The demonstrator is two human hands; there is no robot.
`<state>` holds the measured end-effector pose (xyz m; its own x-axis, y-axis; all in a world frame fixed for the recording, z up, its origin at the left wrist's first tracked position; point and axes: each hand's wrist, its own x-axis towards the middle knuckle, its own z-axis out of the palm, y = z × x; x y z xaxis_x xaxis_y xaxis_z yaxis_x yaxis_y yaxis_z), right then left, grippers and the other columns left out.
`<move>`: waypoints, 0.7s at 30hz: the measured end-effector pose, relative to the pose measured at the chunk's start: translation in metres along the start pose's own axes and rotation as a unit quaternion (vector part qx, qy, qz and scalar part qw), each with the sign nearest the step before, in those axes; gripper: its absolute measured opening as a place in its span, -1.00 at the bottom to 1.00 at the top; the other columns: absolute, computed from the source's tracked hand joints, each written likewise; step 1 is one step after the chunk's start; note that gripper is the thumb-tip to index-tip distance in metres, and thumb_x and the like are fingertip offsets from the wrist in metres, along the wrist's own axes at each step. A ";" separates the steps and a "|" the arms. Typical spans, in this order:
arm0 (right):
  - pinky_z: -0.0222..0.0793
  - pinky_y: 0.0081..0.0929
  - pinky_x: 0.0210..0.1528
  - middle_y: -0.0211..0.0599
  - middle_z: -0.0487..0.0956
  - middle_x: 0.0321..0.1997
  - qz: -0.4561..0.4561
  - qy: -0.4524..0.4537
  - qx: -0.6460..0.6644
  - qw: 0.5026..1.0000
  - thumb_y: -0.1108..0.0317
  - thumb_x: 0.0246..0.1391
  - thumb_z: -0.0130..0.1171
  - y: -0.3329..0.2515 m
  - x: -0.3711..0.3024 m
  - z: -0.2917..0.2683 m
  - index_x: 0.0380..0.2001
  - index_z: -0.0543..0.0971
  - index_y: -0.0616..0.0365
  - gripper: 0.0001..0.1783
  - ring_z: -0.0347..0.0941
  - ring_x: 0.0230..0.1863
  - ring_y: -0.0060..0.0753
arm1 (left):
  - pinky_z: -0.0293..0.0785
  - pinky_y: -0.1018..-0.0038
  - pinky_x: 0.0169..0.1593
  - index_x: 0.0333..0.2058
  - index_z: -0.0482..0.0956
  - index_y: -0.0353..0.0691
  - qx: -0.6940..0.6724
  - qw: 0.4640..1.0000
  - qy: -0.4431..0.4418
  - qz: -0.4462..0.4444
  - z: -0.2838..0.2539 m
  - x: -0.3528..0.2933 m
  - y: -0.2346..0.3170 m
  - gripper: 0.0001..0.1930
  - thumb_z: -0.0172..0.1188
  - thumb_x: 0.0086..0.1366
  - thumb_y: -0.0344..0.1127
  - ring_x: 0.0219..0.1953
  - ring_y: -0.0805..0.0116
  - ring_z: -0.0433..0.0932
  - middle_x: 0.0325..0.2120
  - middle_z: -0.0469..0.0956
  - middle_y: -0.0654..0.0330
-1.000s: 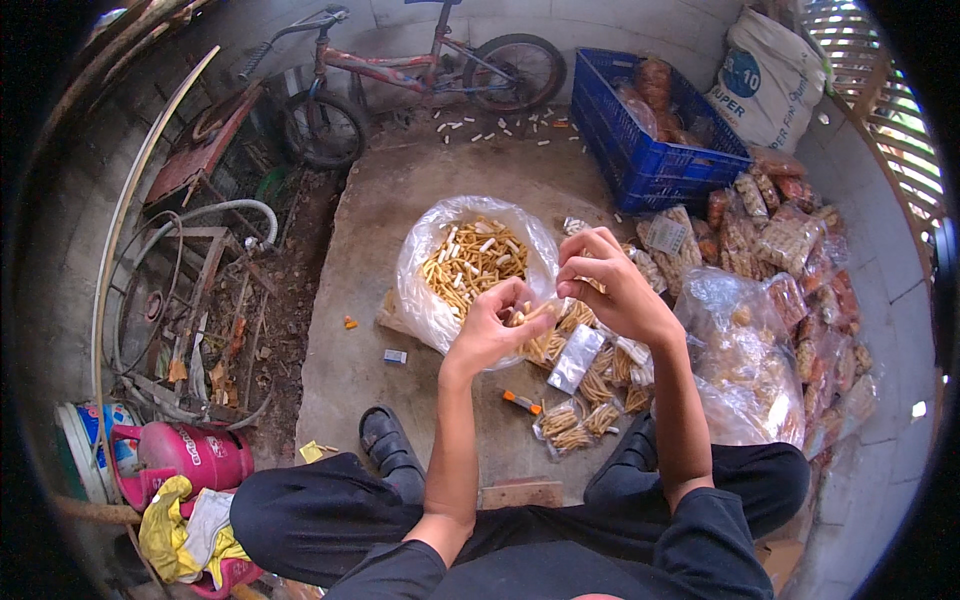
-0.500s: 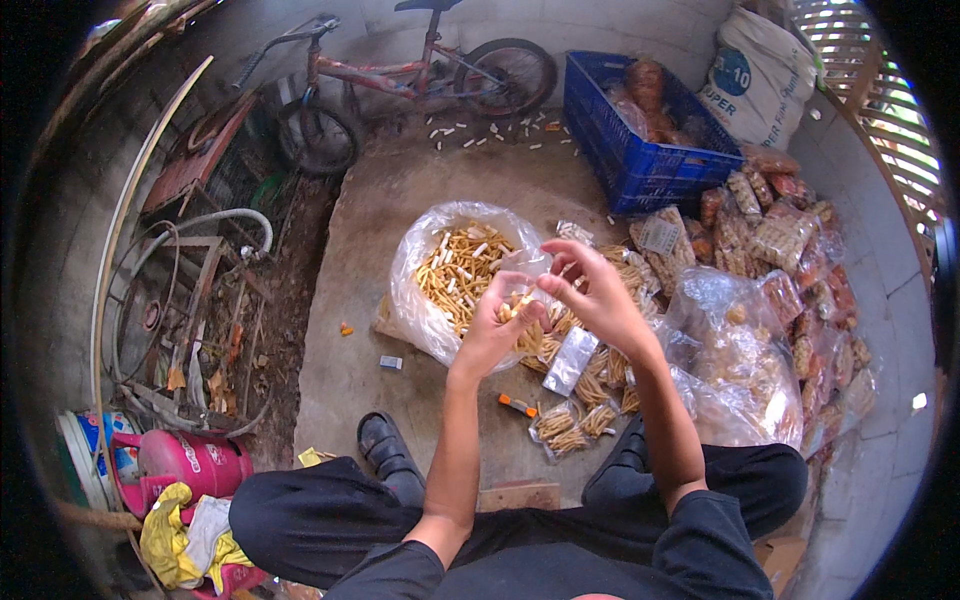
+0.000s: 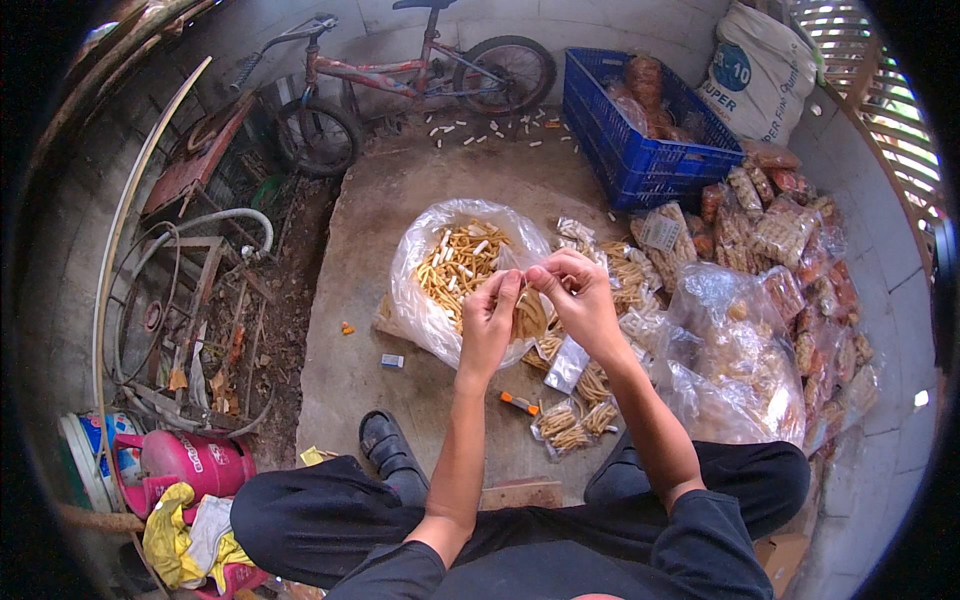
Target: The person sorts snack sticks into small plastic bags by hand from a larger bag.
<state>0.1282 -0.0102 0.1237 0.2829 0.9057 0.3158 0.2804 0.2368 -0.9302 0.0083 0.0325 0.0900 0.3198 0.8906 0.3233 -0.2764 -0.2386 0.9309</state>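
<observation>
My left hand (image 3: 487, 318) and my right hand (image 3: 582, 302) meet over the right rim of a large clear plastic bag (image 3: 408, 295). Fingertips of both pinch the top of a small clear plastic bag (image 3: 529, 318), with tan sticks showing below them; the fingers partly hide it. Inside the large bag lie many loose tan stick snacks (image 3: 455, 262) with short white pieces among them. To the right of my hands, small filled packets of sticks (image 3: 630, 280) are heaped on the floor. A flat whitish plastic sleeve (image 3: 567, 364) and more stick packets (image 3: 572, 428) lie below my right wrist.
An orange-and-dark small tool (image 3: 519, 403) and a small blue-white box (image 3: 392, 361) lie on the concrete. A big clear bag (image 3: 735, 350) and piled snack packs (image 3: 790, 240) fill the right. Behind stand a blue crate (image 3: 650, 165) and a bicycle (image 3: 380, 75); a pink gas cylinder (image 3: 195, 460) is left.
My hands have come together from slightly apart, and the right one has dropped a little toward the left. The raised clear plastic between them is now gathered at the fingertips.
</observation>
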 end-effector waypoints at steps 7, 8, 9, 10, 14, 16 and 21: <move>0.22 -0.64 -0.46 -0.41 0.46 -0.51 -0.029 0.036 -0.130 0.990 0.40 -0.02 0.22 -0.002 -0.005 0.008 -0.49 0.54 0.29 -0.85 0.30 -0.48 -0.69 | 0.30 0.58 -0.45 -0.41 0.55 -0.42 0.062 0.990 0.122 -0.020 0.014 -0.010 0.004 -0.63 0.01 0.32 -0.16 -0.52 0.62 0.34 -0.62 0.49 0.30; 0.22 -0.64 -0.46 -0.41 0.46 -0.51 -0.029 0.037 -0.131 0.990 0.40 -0.02 0.22 0.001 -0.004 0.009 -0.49 0.54 0.29 -0.85 0.30 -0.48 -0.69 | 0.30 0.58 -0.46 -0.41 0.56 -0.43 0.041 0.988 0.148 -0.015 0.015 -0.010 0.003 -0.63 0.01 0.31 -0.17 -0.52 0.62 0.34 -0.63 0.50 0.30; 0.22 -0.67 -0.46 -0.44 0.47 -0.50 0.012 0.023 -0.040 0.999 0.38 -0.02 0.22 0.003 -0.004 0.009 -0.49 0.54 0.27 -0.85 0.30 -0.49 -0.71 | 0.30 0.58 -0.46 -0.41 0.56 -0.43 0.040 0.988 0.148 -0.014 0.014 -0.008 0.001 -0.63 0.01 0.31 -0.17 -0.52 0.62 0.34 -0.63 0.50 0.30; 0.23 -0.69 -0.46 -0.47 0.48 -0.50 0.053 0.010 0.052 0.997 0.37 -0.01 0.23 0.005 -0.004 0.009 -0.49 0.54 0.25 -0.84 0.31 -0.49 -0.74 | 0.28 0.58 -0.47 -0.42 0.57 -0.43 0.042 0.990 0.130 -0.020 0.011 -0.005 -0.001 -0.61 0.00 0.32 -0.15 -0.53 0.64 0.33 -0.63 0.49 0.31; 0.25 -0.71 -0.46 -0.50 0.50 -0.50 0.062 -0.005 0.066 0.996 0.34 0.01 0.22 0.003 -0.006 0.009 -0.47 0.55 0.23 -0.84 0.32 -0.50 -0.77 | 0.23 0.62 -0.50 -0.44 0.59 -0.41 -0.058 0.988 0.120 -0.076 0.008 -0.006 0.001 -0.56 -0.04 0.34 -0.10 -0.54 0.67 0.30 -0.66 0.46 0.35; 0.26 -0.71 -0.46 -0.50 0.52 -0.53 0.080 0.014 0.105 0.991 0.34 0.02 0.21 0.006 -0.004 0.006 -0.47 0.55 0.24 -0.83 0.33 -0.51 -0.77 | 0.20 0.63 -0.51 -0.41 0.60 -0.39 -0.055 0.989 0.119 -0.075 0.008 -0.007 0.001 -0.55 -0.07 0.35 -0.07 -0.54 0.70 0.30 -0.62 0.46 0.37; 0.31 -0.71 -0.38 -0.42 0.55 -0.49 0.089 0.005 0.133 0.987 0.33 0.03 0.21 0.003 -0.003 -0.003 -0.45 0.54 0.27 -0.82 0.38 -0.44 -0.74 | 0.28 0.69 -0.40 -0.31 0.59 -0.36 -0.076 0.994 0.063 -0.050 0.014 -0.005 0.005 -0.68 0.05 0.30 -0.17 -0.46 0.68 0.36 -0.51 0.51 0.37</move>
<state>0.1307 -0.0129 0.1207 0.3158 0.9378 0.1445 -0.0247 0.1603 -0.9868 0.0177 0.0212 0.0949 0.2396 0.9507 0.1971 -0.3851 -0.0933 0.9182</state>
